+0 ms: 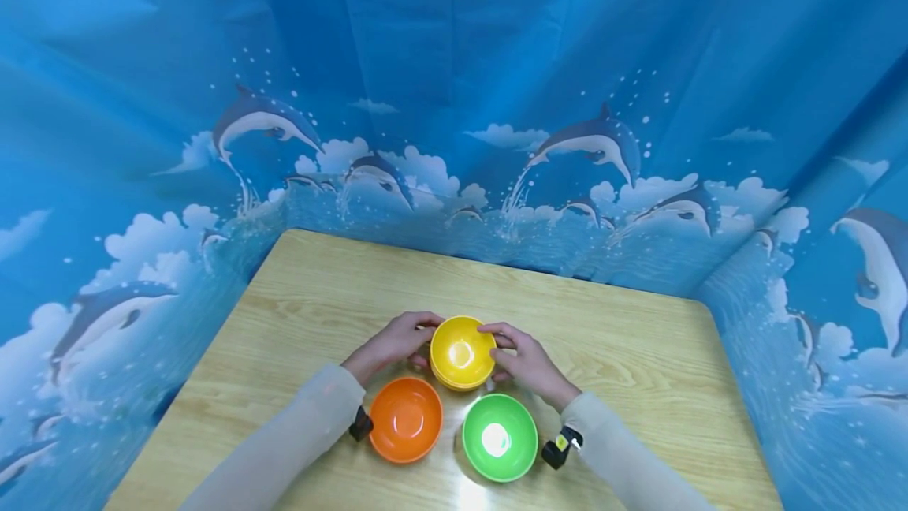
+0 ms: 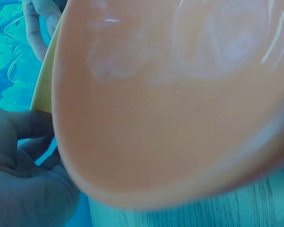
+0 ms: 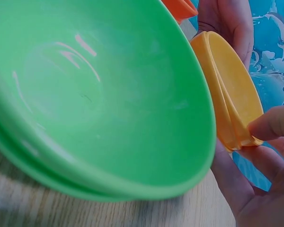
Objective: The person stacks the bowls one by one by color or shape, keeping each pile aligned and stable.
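Note:
Two nested yellow bowls (image 1: 463, 352) stand near the middle of the table; the right wrist view shows the two rims of these yellow bowls (image 3: 232, 94) close together. At their left side my left hand (image 1: 393, 341) holds the edge with curled fingers, partly hidden behind the orange bowl in the left wrist view. On the right, my right hand (image 1: 528, 365) pinches the yellow rim, thumb and fingers on either side of the wall. Below my left hand sits an orange bowl (image 1: 407, 420). A green bowl (image 1: 500, 438), with a second green rim beneath it, sits below my right hand.
The wooden table (image 1: 340, 274) has rounded far corners. Blue curtains (image 1: 454, 101) printed with dolphins hang behind it and along both sides. The orange and green bowls lie close to my wrists and their cameras.

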`<state>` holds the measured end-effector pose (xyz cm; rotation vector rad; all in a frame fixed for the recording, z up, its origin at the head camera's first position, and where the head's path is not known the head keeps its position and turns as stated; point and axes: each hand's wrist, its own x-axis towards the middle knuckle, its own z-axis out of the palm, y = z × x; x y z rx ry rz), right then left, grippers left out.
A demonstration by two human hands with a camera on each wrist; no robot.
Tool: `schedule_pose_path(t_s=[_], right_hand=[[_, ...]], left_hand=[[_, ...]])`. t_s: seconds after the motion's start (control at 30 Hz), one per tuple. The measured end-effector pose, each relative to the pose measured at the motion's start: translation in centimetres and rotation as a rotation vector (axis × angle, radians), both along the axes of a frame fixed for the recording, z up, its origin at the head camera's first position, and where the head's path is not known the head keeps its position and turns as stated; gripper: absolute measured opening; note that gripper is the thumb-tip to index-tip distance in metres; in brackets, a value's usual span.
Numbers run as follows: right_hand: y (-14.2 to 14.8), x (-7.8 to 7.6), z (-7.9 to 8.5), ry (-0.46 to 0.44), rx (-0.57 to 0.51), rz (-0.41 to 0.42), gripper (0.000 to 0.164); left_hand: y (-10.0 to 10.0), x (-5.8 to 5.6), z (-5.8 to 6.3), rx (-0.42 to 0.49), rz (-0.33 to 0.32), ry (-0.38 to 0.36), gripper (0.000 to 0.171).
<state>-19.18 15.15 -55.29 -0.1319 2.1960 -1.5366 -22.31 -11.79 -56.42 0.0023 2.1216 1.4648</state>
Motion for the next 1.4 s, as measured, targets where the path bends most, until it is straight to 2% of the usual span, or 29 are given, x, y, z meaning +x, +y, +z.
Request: schedule_pose_path(t_s=[0.23,0.43,0.87,1.07,1.27,1.4], right_hand=[[-0.1,0.0,0.0,0.011,0.007,-0.002,0.042],[-0.1,0.0,-0.1,0.017,0.006,-0.002,0.042],[-0.2,0.1,-0.3,0.022,-0.001,-0.001,0.042],[-0.2,0.2,-0.6,0.027,-0.001,-0.001,0.042],[-0.1,0.2,-0.7,0.036,-0.006,0.012,0.042],[-0.2,0.2,-0.7,0.038,-0.012,0.013,0.042]], left_hand=[[-0.1,-0.1,-0.3,0.002,0.0,-0.02,0.044],[-0.1,0.0,0.0,-0.026,-0.035,0.014,0.051],[0.1,0.2,0.7,-0.134,-0.044,0.139,0.033],[0.6,0.2,0.8,-0.194,-0.055,0.194,0.043],[0.9,0.1,1.0,-0.243,-0.045,0.191,0.045],[1.0,0.2,1.1,-0.246,-0.038,0.186,0.037]])
